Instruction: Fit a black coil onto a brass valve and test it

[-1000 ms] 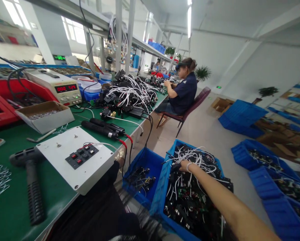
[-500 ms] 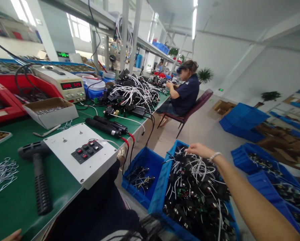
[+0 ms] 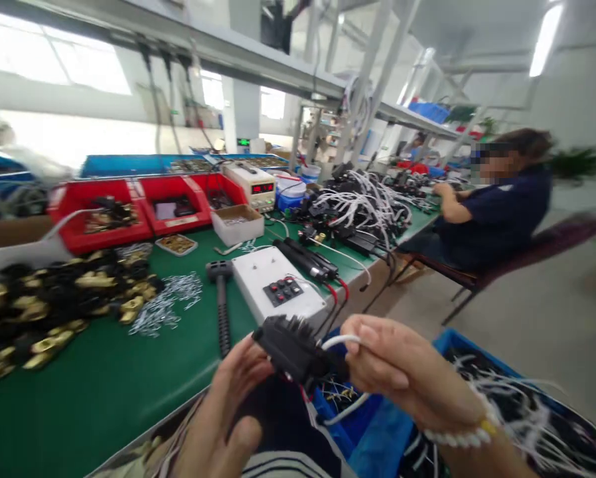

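Observation:
A black finned electrical part (image 3: 291, 348) with a white cable (image 3: 345, 342) is held up in front of me, over the table's front edge. My right hand (image 3: 402, 372) is closed round the cable end of the part. My left hand (image 3: 228, 411) comes up from below, fingertips touching the part's left side, fingers loosely apart. Below my right arm stands a blue bin (image 3: 457, 345) full of black parts with white wires.
On the green table (image 3: 93, 392) lie a white switch box (image 3: 273, 289), a black-handled tool (image 3: 222, 309), wire clips (image 3: 166, 309), brass-and-black parts (image 3: 54, 302), red bins (image 3: 143, 202), a power supply (image 3: 251, 182) and a pile of cabled parts (image 3: 358, 202). A seated co-worker (image 3: 497, 206) works at right.
My right hand has lifted a black cabled part out of the blue bin and brought it up before me. My left hand has come up to meet it. The view swung left.

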Action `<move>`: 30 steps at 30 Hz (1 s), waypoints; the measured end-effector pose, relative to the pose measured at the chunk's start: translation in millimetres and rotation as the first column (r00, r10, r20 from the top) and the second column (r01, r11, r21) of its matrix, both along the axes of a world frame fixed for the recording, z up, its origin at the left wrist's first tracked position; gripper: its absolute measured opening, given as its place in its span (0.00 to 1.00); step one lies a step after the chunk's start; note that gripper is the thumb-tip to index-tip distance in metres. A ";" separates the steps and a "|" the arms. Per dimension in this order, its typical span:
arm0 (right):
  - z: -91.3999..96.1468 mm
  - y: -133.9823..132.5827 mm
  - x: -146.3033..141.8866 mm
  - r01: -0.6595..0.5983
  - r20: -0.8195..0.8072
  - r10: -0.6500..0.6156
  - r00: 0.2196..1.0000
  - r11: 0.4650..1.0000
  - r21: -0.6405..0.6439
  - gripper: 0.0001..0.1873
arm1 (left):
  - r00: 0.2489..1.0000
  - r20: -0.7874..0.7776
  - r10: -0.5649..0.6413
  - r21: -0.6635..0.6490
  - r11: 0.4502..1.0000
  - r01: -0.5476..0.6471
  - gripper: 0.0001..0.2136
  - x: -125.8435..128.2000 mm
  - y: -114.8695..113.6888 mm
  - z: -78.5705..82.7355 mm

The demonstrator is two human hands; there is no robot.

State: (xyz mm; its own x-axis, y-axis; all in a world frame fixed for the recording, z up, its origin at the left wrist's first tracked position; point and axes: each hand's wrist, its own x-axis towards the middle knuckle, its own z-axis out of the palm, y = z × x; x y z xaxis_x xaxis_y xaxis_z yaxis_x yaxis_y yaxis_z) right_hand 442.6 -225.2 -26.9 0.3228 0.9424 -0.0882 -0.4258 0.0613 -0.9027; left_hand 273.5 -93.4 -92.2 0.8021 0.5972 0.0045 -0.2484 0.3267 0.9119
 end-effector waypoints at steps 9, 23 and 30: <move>-45.6 82.5 -65.2 -0.211 -0.057 0.213 0.975 0.976 0.048 0.14 | 0.944 0.100 0.315 -0.181 0.939 -0.294 0.34 -34.0 40.5 14.6; -26.1 85.1 -87.0 -0.352 0.064 0.356 0.932 0.933 -0.076 0.21 | 0.906 0.271 0.324 -0.321 0.918 -0.233 0.16 -50.2 41.4 27.6; -27.1 82.3 -90.1 -0.285 0.119 0.298 0.947 0.951 -0.118 0.24 | 0.870 0.308 0.384 -0.285 0.910 -0.301 0.17 -52.6 39.9 25.8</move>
